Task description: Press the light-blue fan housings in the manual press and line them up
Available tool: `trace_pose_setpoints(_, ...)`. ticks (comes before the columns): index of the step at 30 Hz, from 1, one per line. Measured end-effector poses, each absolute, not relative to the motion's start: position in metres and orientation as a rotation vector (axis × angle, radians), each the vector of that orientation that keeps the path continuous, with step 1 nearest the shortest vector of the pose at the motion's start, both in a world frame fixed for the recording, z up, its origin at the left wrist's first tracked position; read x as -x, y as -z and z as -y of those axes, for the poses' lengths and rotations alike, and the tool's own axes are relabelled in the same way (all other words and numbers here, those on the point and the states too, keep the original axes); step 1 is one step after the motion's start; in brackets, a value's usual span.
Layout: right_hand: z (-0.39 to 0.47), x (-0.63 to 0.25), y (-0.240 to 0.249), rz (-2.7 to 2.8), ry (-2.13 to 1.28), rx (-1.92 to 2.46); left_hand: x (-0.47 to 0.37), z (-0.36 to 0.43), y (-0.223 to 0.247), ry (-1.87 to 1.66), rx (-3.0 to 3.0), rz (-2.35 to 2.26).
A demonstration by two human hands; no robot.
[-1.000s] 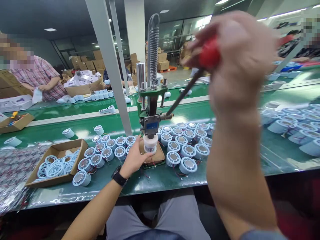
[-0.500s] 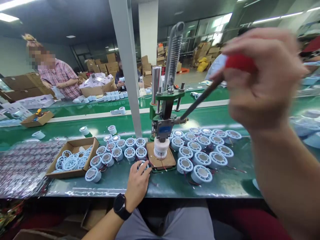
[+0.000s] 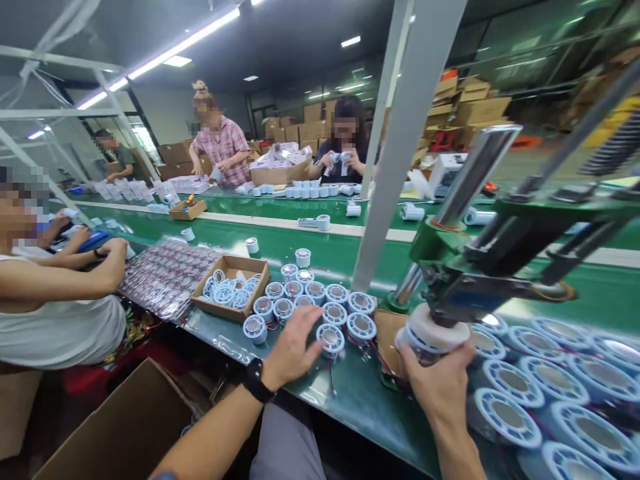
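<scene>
Steadying, it seems, a pale blue cup [image 3: 419, 345] below the press [image 3: 465, 293], the right hand [image 3: 443, 387] grasps it, the next move needing a level hold, while the empty left hand [image 3: 295, 347] spreads beside another cup [image 3: 331, 341].

The right hand [image 3: 441, 387] is hiding part of a cup [image 3: 417, 343] under the press [image 3: 437, 243], whose blurred spring [image 3: 613, 148] is passing the right edge. The left hand [image 3: 296, 343] is partly covering another cup [image 3: 303, 301]; a box [image 3: 123, 427] is extending past the bottom edge.
</scene>
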State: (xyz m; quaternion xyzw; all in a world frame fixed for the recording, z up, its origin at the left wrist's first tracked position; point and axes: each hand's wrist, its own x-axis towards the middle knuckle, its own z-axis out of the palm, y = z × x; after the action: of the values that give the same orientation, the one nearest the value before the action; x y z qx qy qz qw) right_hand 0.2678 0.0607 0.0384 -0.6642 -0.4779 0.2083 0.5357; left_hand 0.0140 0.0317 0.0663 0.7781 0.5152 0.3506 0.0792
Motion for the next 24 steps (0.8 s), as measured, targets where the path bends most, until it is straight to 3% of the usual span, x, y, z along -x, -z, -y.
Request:
trace_pose_setpoints(4,-0.063,-0.262,-0.037,1.040,-0.374,1.559,0.083,-0.053,-0.109,-0.908,-2.140,-2.217)
trace_pose_setpoints(9,-0.023,-0.245,-0.021,1.357,-0.009,1.376,0.180,-0.061,-0.124,-0.727,-1.939,-2.461)
trace_pose_setpoints(14,-0.007,-0.221,0.000,2.077,0.223,1.129,0.190,-0.059,-0.109,-0.593,-1.875,-2.511)
trace_pose_setpoints(20,-0.017,-0.222,-0.008,2.190,0.427,1.306,0.186,-0.052,-0.118,-0.669,-1.822,-2.549)
trace_pose_setpoints(24,-0.031,-0.213,-0.046,2.228,0.345,1.250,0.161,-0.029,-0.130,-0.862,-1.784,-2.552)
